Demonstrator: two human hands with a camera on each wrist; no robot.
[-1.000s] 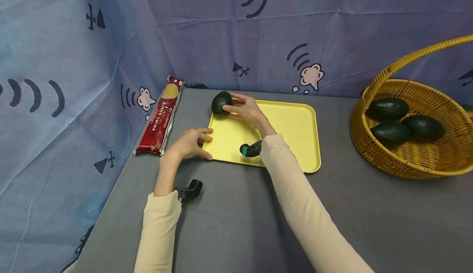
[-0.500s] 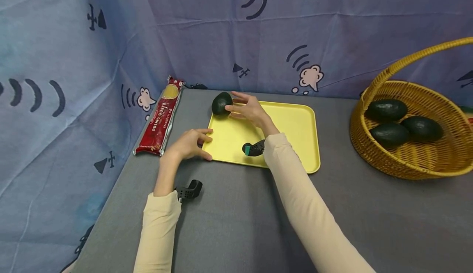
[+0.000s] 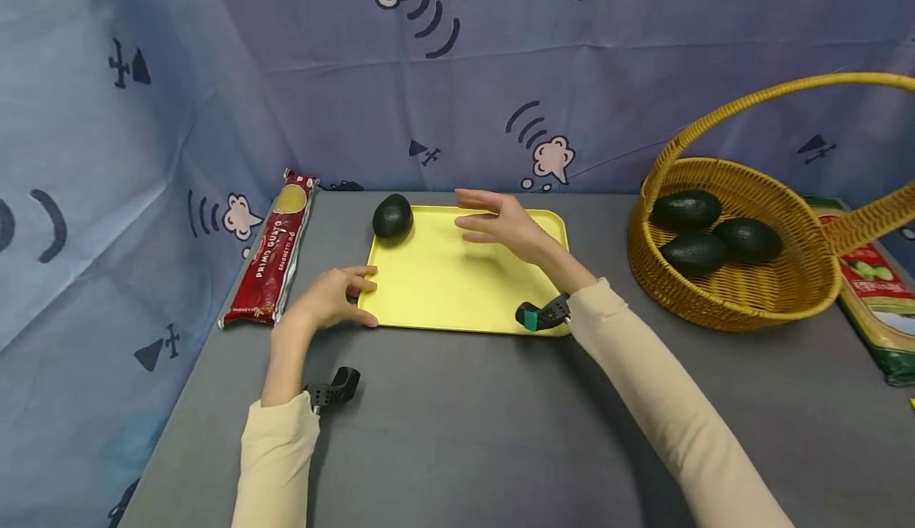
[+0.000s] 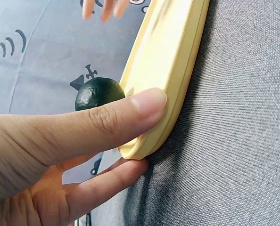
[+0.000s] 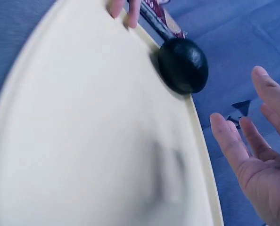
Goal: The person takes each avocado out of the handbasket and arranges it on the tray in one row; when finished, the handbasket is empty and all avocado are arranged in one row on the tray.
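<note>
A dark green avocado (image 3: 392, 216) sits at the far left corner of the yellow tray (image 3: 457, 290). My left hand (image 3: 330, 298) holds the tray's near left corner; in the left wrist view the thumb (image 4: 147, 106) lies across the rim while a finger (image 4: 116, 181) meets the corner from the other side. Over the tray's right part hovers my right hand (image 3: 511, 230), its fingers spread and holding nothing. The right wrist view shows that hand apart from the avocado (image 5: 183, 66).
A yellow wicker basket (image 3: 729, 317) with an upright handle stands on the right, with three avocados inside. Behind it lies a green and red package (image 3: 875, 282). A red spaghetti packet (image 3: 272, 254) lies left of the tray. A patterned blue cloth (image 3: 457, 115) hangs behind the table.
My right hand has let go of the avocado and drawn back to the right. The avocado stays at the tray's corner. The head view has turned right, showing the package behind the basket.
</note>
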